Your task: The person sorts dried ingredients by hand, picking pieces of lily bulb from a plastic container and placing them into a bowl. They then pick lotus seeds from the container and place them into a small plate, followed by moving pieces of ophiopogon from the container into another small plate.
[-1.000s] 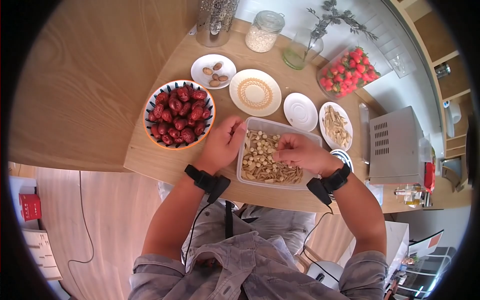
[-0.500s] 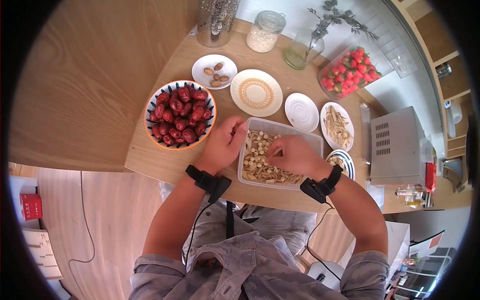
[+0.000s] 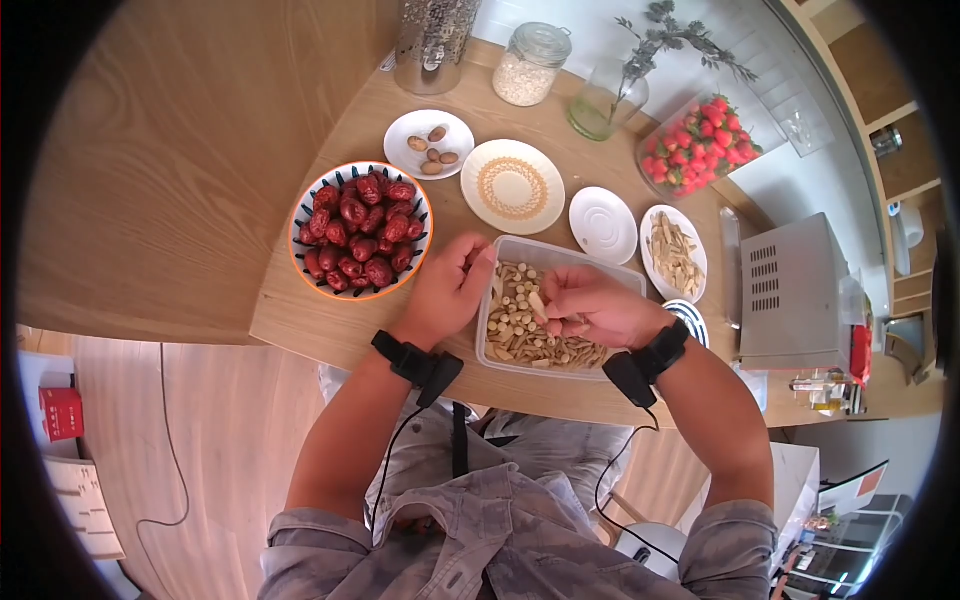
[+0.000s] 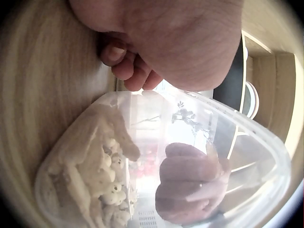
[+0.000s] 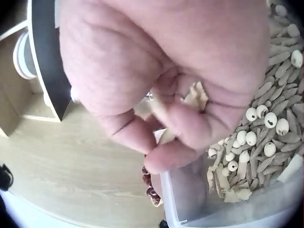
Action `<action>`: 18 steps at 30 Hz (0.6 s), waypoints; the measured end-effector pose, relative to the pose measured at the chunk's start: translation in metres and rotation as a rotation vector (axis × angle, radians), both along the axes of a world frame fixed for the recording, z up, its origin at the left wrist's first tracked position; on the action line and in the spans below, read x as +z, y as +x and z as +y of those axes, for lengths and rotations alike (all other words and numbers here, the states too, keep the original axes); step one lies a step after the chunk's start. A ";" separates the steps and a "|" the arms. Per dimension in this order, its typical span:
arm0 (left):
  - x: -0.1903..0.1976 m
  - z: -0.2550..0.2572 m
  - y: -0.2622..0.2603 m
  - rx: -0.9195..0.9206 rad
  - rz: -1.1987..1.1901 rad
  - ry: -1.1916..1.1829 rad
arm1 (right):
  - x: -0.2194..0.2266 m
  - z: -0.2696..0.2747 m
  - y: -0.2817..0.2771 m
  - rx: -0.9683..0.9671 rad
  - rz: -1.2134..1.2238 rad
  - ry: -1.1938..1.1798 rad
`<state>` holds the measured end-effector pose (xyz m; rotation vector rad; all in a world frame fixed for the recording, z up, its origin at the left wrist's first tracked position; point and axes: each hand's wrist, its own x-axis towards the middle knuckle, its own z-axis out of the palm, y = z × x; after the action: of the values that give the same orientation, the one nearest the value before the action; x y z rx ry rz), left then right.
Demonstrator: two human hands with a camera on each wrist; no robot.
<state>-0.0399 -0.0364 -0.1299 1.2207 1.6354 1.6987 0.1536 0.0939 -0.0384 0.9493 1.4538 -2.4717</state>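
Observation:
A clear plastic container (image 3: pixel 545 373) holds white lotus seeds (image 5: pixel 270 119) and slender greyish dried pieces (image 5: pixel 280 97). Over it, my right hand (image 3: pixel 603 308) pinches a pale dried slice (image 3: pixel 537 306) between thumb and fingers. Another pale scrap (image 5: pixel 195 97) lies against its curled fingers in the right wrist view. My left hand (image 3: pixel 448 285) rests on the table beside the container's left wall, fingers loosely curled and holding nothing. In the left wrist view, its fingertips (image 4: pixel 135 76) are close to the outer wall.
Left of the container stands a bowl of red dates (image 3: pixel 352 228). Behind are a plate with several brown nuts (image 3: pixel 431 154), a patterned plate (image 3: pixel 512 220) and a small white plate (image 3: pixel 601 215). An oval dish of pale slices (image 3: pixel 673 250) and a striped bowl (image 3: pixel 696 322) stand at right.
My right hand dipped leftward into the container's contents, then lifted and turned, now showing a pale slice at its fingertips. The left hand has stayed in place.

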 end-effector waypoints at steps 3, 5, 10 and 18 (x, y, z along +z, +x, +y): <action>0.003 -0.003 -0.002 -0.050 -0.004 -0.074 | 0.009 -0.012 -0.019 -0.046 -0.127 0.068; 0.004 -0.003 -0.004 -0.072 -0.007 -0.113 | 0.001 -0.011 -0.026 0.008 -0.142 0.099; -0.001 0.001 0.000 -0.006 -0.023 -0.004 | -0.008 -0.012 -0.032 -0.032 -0.156 0.015; 0.004 -0.001 -0.001 -0.023 -0.023 -0.030 | -0.012 -0.022 -0.043 0.263 -0.275 1.133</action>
<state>-0.0413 -0.0378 -0.1262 1.1965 1.6215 1.6626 0.1110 0.0718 -0.0501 1.0312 2.6370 -1.1328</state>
